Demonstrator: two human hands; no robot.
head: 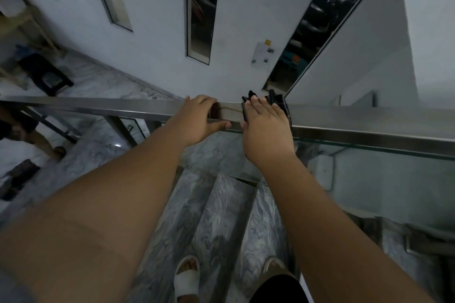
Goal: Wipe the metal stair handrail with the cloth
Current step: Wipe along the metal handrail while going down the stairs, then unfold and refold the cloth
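Note:
The metal stair handrail point(98, 106) is a flat steel bar that crosses the view from left to right, with a glass panel below it. My left hand point(199, 118) grips the rail near the middle, fingers curled over the far edge and thumb along the near edge. Just to its right, my right hand point(266, 128) lies flat on top of a dark cloth point(278, 102) and presses it onto the rail. The cloth bunches out beyond my fingertips and drapes over the rail's sides. A short bare stretch of rail point(230, 112) shows between the two hands.
Grey marble stair steps point(221, 204) descend below me, with my sandalled foot point(187, 278) on one. Another person point(24, 130) stands on the lower floor at left, near a dark stool point(46, 74). White walls with narrow glass strips point(200, 7) rise beyond the rail.

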